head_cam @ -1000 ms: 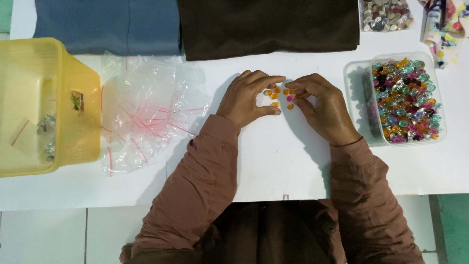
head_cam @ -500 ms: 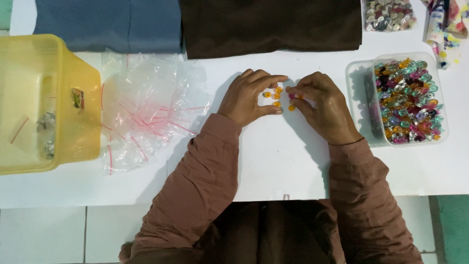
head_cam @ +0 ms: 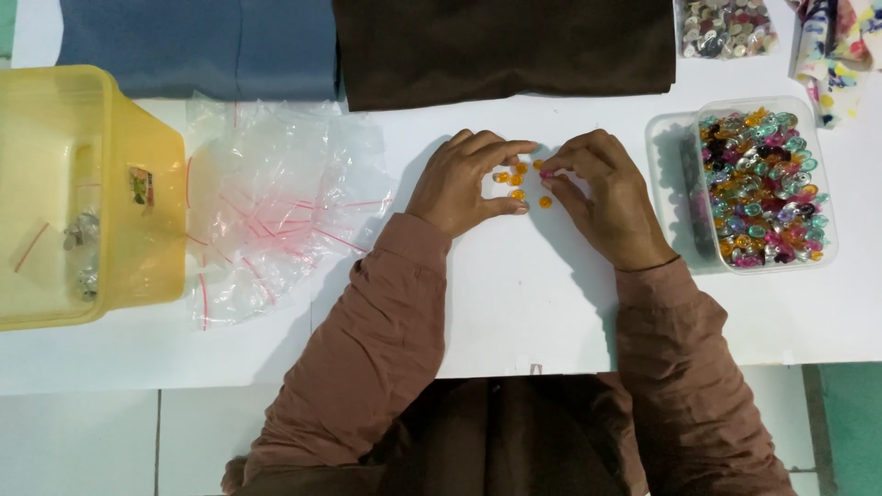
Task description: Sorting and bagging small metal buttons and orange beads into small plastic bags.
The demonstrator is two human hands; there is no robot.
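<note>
Orange beads (head_cam: 519, 181), small, rounded and glossy, are lying in a loose cluster on the white table (head_cam: 514, 294), between the two hands near its middle. Going from the left: a yellow plastic tub (head_cam: 138, 248) with smooth, translucent walls is sitting at the table's left edge, holding a few small greyish items too blurred to identify. Just beside it, a heap of clear zip bags (head_cam: 276, 207), thin, crinkled film with red closure strips, is spreading across the surface. Behind these, a folded blue cloth (head_cam: 197, 46) and a folded dark brown cloth (head_cam: 505, 46), both matte, are lying side by side along the far edge. The left hand (head_cam: 464, 184) is resting palm down, fingers together and curved, with thumb and forefinger framing the beads' left side; whether it is pinching one cannot be told. The right hand (head_cam: 602, 197) is meeting it from the other side, fingertips drawn together at the cluster's upper right, apparently nipping a pinkish bead, though this is too small to confirm. Both arms are wearing soft brownish-pink sleeves. Further right, a clear rectangular plastic container (head_cam: 663, 184) is holding a dense pile of shiny mixed-colour beads (head_cam: 763, 188). A bag of pale buttons (head_cam: 726, 26) and a patterned fabric piece (head_cam: 836, 55) are lying at the far right corner.
</note>
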